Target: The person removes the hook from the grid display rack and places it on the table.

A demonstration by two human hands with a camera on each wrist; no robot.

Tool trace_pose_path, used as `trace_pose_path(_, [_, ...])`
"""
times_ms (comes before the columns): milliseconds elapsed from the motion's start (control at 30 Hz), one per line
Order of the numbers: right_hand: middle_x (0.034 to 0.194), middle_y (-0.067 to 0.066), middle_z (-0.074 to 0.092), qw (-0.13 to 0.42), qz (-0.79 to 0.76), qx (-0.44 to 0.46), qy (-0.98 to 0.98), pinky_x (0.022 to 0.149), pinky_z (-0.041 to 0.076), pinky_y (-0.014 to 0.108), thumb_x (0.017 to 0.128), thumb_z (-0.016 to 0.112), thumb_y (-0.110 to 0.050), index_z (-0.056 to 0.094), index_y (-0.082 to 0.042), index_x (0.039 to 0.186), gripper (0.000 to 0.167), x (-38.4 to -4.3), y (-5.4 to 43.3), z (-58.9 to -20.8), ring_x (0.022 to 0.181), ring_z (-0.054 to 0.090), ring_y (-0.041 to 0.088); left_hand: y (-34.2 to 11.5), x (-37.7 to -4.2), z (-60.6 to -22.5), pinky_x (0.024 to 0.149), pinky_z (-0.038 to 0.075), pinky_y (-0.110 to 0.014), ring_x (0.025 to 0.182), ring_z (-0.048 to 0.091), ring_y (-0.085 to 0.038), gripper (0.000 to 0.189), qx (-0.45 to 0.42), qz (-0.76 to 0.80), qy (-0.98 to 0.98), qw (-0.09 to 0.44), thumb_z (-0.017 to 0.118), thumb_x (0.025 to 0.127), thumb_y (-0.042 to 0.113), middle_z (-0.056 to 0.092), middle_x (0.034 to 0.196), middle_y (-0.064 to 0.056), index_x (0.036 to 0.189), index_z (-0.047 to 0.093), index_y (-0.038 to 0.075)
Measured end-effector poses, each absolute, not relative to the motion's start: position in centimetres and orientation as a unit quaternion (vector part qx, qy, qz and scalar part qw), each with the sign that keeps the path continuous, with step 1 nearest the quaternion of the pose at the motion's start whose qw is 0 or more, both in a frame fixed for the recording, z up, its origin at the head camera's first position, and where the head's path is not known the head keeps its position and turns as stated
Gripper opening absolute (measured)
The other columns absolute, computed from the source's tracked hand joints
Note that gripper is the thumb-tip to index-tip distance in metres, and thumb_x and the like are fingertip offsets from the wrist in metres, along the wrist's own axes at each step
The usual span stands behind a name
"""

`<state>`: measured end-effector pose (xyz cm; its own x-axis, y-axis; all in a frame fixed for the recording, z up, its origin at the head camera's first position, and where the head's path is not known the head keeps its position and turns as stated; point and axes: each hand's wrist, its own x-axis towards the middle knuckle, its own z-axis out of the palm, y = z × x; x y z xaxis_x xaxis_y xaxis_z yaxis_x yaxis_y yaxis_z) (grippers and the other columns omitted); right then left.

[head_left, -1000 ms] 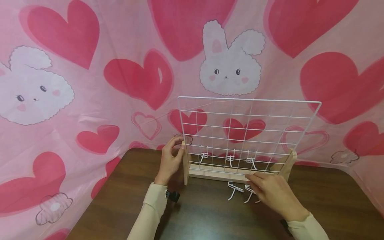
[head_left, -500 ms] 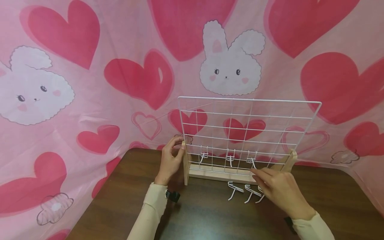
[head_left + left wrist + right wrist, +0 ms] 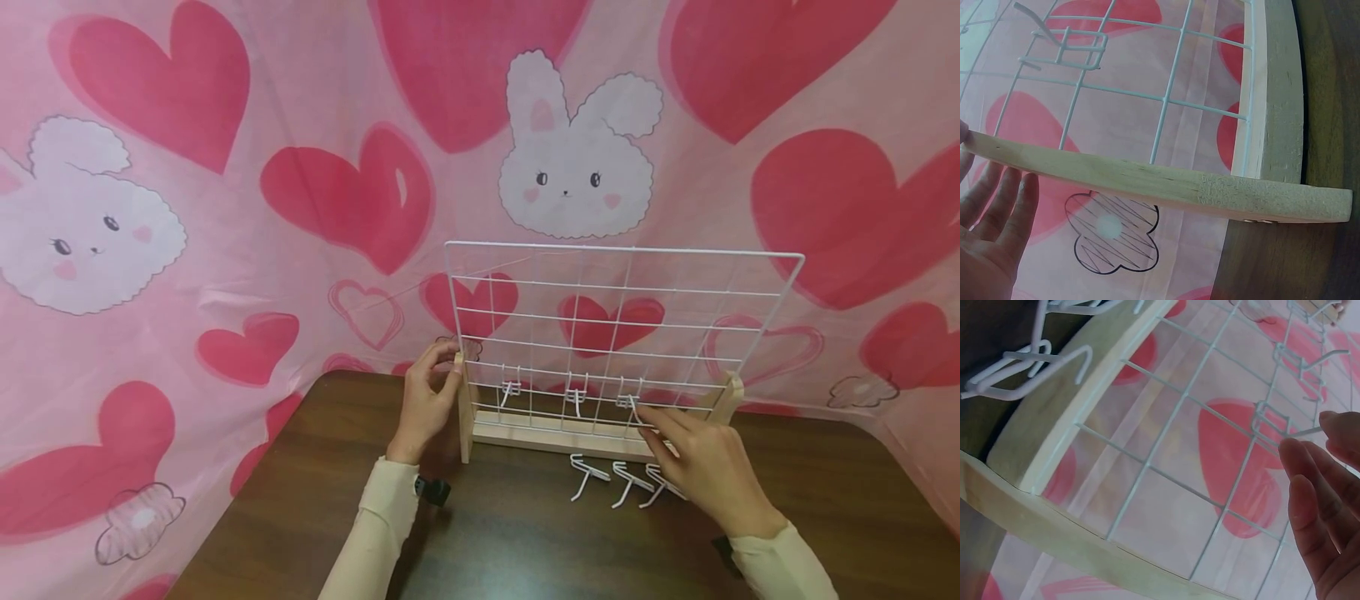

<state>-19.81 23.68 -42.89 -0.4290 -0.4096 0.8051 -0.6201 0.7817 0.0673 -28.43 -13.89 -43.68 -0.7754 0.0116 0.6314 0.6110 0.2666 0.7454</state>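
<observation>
A white wire grid panel stands upright in a pale wooden base with a wooden side post at each end. My left hand grips the top of the left side post, thumb on one side and fingers on the other. Three white wire hooks hang in a row low on the grid: a left hook, a middle hook and a right hook. At the right hook, the thumb and fingertips of my right hand pinch its prong.
In front of the base, three more white hooks lie on the dark wooden table: a left one, a middle one and another beside my right hand. Behind the table hangs a pink cloth with hearts and rabbits.
My right hand has moved up and slightly right from the base's front edge to the right-hand hook's prong. The loose hook beneath it shows more now. My left hand stays on the post.
</observation>
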Motion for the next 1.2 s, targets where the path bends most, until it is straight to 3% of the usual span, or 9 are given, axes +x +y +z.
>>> trace_pose_path(667, [0.087,0.009,0.079,0.444,0.150,0.298,-0.832,0.055,0.056,0.043,0.113,0.040,-0.039,0.078,-0.004,0.104,0.052,-21.1,23.0,-43.6,0.066,0.075,0.024,-13.7,-28.9,-43.3,0.092,0.054,-0.013,0.109,0.068,-0.027,0.027,-0.216,-0.577,-0.738,0.275,0.067,0.095,-0.004,0.070,0.121,-0.023,0.122,0.067,-0.008])
trace_pose_path(867, [0.087,0.008,0.080,0.441,0.162,0.288,-0.834,0.056,0.056,0.044,0.112,0.041,-0.041,0.078,-0.005,0.104,0.052,-21.1,22.9,-43.9,0.067,0.076,0.025,-13.7,-28.8,-43.4,0.091,0.055,-0.015,0.109,0.068,-0.034,0.028,-0.217,-0.583,-0.732,0.277,0.068,0.094,-0.005,0.070,0.121,-0.024,0.122,0.068,-0.007])
trace_pose_path(1000, [0.088,0.008,0.080,0.441,0.172,0.290,-0.832,0.057,0.056,0.044,0.111,0.042,-0.042,0.078,-0.006,0.104,0.052,-20.9,22.8,-44.0,0.068,0.076,0.024,-13.8,-28.6,-43.6,0.092,0.056,-0.018,0.109,0.068,-0.035,0.028,-0.215,-0.579,-0.737,0.274,0.068,0.095,-0.004,0.070,0.122,-0.024,0.122,0.068,-0.006])
trace_pose_path(1200, [0.088,0.007,0.080,0.439,0.188,0.293,-0.828,0.058,0.056,0.040,0.112,0.042,-0.041,0.078,-0.004,0.102,0.053,-20.6,22.8,-44.0,0.067,0.075,0.022,-13.8,-28.4,-43.7,0.094,0.062,-0.039,0.110,0.070,-0.036,0.028,-0.213,-0.574,-0.746,0.262,0.066,0.096,-0.003,0.068,0.121,-0.026,0.123,0.066,-0.009])
